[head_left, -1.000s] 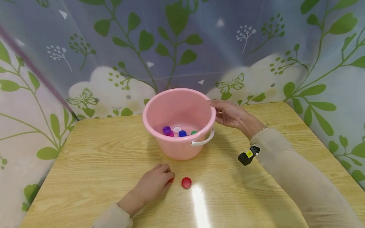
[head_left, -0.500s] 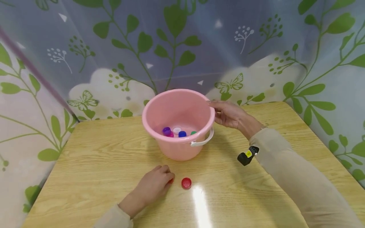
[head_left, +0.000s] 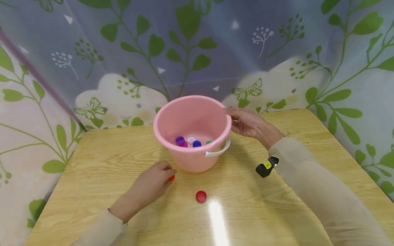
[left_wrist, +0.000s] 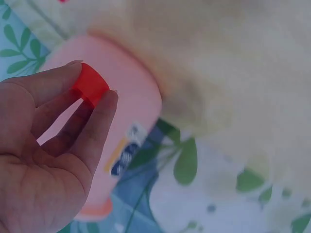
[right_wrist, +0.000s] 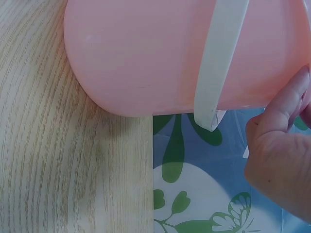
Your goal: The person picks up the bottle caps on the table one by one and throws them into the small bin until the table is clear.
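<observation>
Between thumb and fingertips my left hand [head_left: 149, 186] pinches a red bottle cap [left_wrist: 91, 83], in front of the pink bucket [head_left: 192, 162] and to its left. The left wrist view has the bucket's side with a label just behind that cap. My right hand [head_left: 250, 124] grips the bucket's rim at the right, its thumb at the edge and the other fingers against the outside. Inside the bucket lie several caps, among them a purple cap [head_left: 180, 140], a white cap [head_left: 191, 140] and a blue cap [head_left: 197, 144]. A second red cap [head_left: 201, 196] lies on the table.
The bucket's white handle [head_left: 218, 152] hangs down its right front side. The wooden table [head_left: 101, 164] ends at a leaf-patterned curtain [head_left: 123, 85] at the back and sides. A black device [head_left: 267, 167] sits on the right wrist.
My left hand has lifted the red cap from the table and moved left and farther from me, toward the bucket. The right hand and bucket hold still.
</observation>
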Motion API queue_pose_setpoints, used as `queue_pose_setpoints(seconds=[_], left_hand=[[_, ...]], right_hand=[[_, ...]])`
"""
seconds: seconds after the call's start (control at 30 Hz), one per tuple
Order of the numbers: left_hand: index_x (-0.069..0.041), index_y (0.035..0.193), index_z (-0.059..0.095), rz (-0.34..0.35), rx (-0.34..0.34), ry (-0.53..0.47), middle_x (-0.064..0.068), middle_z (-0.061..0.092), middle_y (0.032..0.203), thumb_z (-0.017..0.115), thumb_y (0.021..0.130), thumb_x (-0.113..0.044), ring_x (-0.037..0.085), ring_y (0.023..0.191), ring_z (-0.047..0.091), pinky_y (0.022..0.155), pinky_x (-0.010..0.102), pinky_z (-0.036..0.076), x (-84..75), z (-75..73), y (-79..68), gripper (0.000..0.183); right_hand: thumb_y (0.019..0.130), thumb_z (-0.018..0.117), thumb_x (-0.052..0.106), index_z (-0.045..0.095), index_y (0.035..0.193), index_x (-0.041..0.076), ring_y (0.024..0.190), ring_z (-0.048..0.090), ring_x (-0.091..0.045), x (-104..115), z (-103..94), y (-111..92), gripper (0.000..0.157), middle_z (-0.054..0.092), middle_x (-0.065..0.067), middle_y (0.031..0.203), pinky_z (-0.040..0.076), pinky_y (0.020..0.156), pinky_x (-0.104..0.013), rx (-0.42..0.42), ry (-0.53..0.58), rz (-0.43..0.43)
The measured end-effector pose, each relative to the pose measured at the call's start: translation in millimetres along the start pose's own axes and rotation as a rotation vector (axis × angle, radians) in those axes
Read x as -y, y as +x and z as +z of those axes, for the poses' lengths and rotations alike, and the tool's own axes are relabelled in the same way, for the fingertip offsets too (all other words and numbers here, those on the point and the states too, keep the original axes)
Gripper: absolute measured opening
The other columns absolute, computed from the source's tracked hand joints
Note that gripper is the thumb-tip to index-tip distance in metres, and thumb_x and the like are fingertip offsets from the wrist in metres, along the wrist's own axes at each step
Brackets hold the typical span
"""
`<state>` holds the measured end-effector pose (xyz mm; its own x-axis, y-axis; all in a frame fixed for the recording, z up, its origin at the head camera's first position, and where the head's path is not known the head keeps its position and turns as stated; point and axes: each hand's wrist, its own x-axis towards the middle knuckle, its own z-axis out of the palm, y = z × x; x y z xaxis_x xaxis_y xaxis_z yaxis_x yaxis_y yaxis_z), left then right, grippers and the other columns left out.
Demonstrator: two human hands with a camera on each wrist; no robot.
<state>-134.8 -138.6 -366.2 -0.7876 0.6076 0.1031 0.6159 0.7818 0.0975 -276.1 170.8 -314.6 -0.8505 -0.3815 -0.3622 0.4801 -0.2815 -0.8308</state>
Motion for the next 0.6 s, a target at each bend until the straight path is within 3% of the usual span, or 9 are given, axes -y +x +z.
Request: queue_pose_setpoints(seconds=[0.2, 0.37, 0.6], left_hand=[[-0.006, 0.092, 0.07, 0.013, -0.038, 0.102, 0.006, 0.059, 0.09, 0.076, 0.08, -0.002, 0.023, 0.079, 0.056, 0.063, 0.031, 0.055, 15.8, -32.7, 2.7, 0.013], [-0.003, 0.09, 0.07, -0.038, -0.067, 0.168, 0.01, 0.059, 0.088, 0.074, 0.079, 0.003, 0.026, 0.076, 0.056, 0.063, 0.034, 0.056, 37.5, -60.0, 2.6, 0.013], [0.002, 0.095, 0.066, -0.108, -0.223, 0.149, 0.017, 0.059, 0.092, 0.068, 0.08, 0.007, 0.035, 0.081, 0.055, 0.065, 0.044, 0.054, 68.4, -94.2, 21.7, 0.015]], right_hand=[[0.094, 0.063, 0.019, 0.061, 0.105, 0.006, 0.069, 0.062, -0.011, 1.9, -3.0, -2.6, 0.017, 0.056, -0.006, 0.095, 0.057, 0.061, -0.018, -0.011, 0.006, -0.008], [0.094, 0.063, 0.018, 0.062, 0.103, 0.005, 0.071, 0.06, -0.011, 1.9, -2.2, -1.9, 0.016, 0.054, -0.007, 0.096, 0.057, 0.061, -0.018, 0.0, 0.01, -0.014], [0.095, 0.062, 0.018, 0.06, 0.108, 0.005, 0.07, 0.062, -0.012, -0.4, -2.0, 0.0, 0.019, 0.056, -0.007, 0.096, 0.057, 0.061, -0.019, 0.007, 0.02, -0.011]])
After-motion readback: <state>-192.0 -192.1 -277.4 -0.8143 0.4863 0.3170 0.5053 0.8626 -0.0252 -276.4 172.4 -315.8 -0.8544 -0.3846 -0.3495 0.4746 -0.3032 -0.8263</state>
